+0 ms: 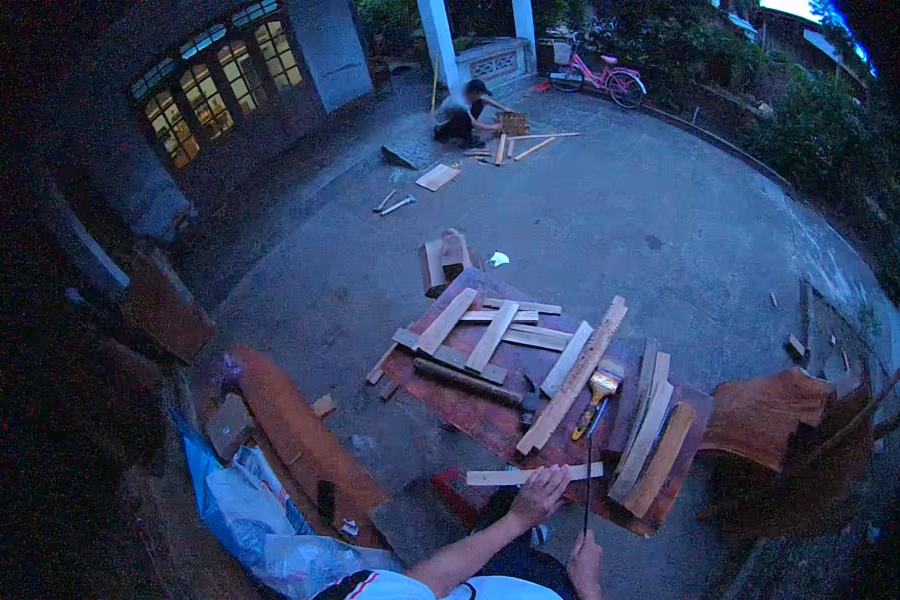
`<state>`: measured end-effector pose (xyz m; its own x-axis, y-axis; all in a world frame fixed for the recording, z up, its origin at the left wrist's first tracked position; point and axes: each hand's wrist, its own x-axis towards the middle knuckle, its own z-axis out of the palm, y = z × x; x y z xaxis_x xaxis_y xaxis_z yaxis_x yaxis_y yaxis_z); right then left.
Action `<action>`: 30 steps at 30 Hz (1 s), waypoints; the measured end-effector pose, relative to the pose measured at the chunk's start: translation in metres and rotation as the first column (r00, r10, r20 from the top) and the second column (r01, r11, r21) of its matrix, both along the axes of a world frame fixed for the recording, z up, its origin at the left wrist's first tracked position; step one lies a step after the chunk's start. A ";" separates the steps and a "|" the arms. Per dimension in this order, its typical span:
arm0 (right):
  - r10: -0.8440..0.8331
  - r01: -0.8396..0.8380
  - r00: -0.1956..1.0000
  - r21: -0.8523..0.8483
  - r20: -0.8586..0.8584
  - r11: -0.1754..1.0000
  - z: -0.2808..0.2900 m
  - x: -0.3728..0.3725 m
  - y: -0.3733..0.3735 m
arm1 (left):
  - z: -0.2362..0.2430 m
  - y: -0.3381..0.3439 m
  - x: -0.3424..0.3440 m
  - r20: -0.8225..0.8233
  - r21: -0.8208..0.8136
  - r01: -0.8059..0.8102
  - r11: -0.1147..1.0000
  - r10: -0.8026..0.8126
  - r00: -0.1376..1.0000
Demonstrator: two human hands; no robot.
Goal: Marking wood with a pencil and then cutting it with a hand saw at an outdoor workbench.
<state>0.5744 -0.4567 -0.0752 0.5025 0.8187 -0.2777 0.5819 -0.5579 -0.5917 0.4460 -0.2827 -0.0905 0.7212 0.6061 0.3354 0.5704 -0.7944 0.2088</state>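
At the bottom centre my left hand (542,492) grips a short, pale wooden slat (492,477) lying crosswise at the front of the low work surface. To its right my right hand (584,562) holds a long, thin dark tool (589,500), upright in the picture, at the slat's right end; its exact kind is unclear. Beyond them, a reddish board (660,510) bears several loose slats (570,380), a paintbrush (598,392) with a yellow handle and a dark-handled hammer-like tool (530,398), partly hidden among the wood.
Reddish planks (300,430) and blue-and-white bags (255,500) lie left; curved brown boards (760,420) lean right. Across the concrete yard (630,220), a person (460,115) crouches by small woodwork near a pillar. A pink bicycle (595,80) stands behind, beside plants.
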 end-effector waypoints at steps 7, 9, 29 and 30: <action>0.012 -0.012 1.000 -0.088 -0.004 0.996 0.025 0.003 0.000 | -0.002 -0.003 0.000 0.063 0.025 -0.018 1.000 0.016 0.998; -0.008 0.007 1.000 -0.080 -0.010 0.997 0.024 0.005 0.014 | -0.003 -0.001 0.001 0.029 0.055 -0.020 0.998 0.018 0.999; 0.008 -0.008 1.000 -0.073 0.003 0.997 0.020 0.013 0.011 | -0.015 0.002 0.006 -0.083 0.191 -0.033 0.981 0.049 0.995; 0.013 -0.013 1.000 -0.076 0.000 0.997 0.027 0.012 0.011 | -0.015 0.001 0.004 -0.087 0.187 -0.037 0.982 0.054 0.995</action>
